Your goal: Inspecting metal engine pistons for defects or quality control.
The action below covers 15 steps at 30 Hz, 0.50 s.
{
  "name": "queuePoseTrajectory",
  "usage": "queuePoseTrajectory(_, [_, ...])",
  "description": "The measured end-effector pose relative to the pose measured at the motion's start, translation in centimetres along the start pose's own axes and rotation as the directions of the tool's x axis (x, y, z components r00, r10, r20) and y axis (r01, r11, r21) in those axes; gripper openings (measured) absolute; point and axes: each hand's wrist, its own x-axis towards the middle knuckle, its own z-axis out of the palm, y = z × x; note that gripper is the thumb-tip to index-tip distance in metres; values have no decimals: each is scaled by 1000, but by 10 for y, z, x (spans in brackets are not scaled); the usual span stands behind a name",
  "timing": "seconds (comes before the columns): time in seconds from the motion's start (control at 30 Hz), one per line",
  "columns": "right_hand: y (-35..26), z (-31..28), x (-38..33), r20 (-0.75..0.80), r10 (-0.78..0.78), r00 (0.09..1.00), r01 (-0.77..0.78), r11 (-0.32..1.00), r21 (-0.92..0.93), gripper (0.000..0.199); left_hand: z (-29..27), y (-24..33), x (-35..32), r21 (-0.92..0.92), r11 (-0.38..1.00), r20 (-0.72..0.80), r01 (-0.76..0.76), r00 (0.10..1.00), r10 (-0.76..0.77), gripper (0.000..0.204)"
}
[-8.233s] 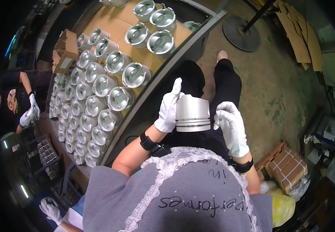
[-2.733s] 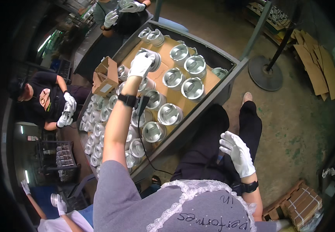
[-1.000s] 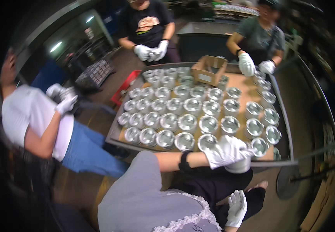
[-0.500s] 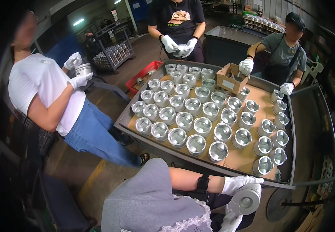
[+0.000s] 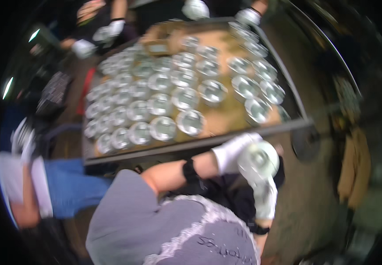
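Table beyond; piston between 2 gloved hands.

Free cardboard strip between pistons

Pistons stand in rows on the table, a box near its far edge.

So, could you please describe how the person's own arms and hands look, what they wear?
The left hand and right hand wear white gloves. Each wrist has a black band. On the left arm, a grey short sleeve leaves the forearm uncovered; the right sleeve is not visible. Blur hides finer markings.
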Motion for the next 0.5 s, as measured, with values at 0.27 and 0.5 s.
queuePoseTrajectory(0.27, [-27, -20, -19, 19, 393, 919, -250, 547, 799, 39, -12, -28, 37, 224, 945, 228, -238, 956, 186, 42])
queuePoseTrajectory(0.5, [-36, -23, -32, 85, 356, 931, -262, 485, 834, 49, -27, -53, 62, 302, 948, 164, -97, 985, 48, 32])
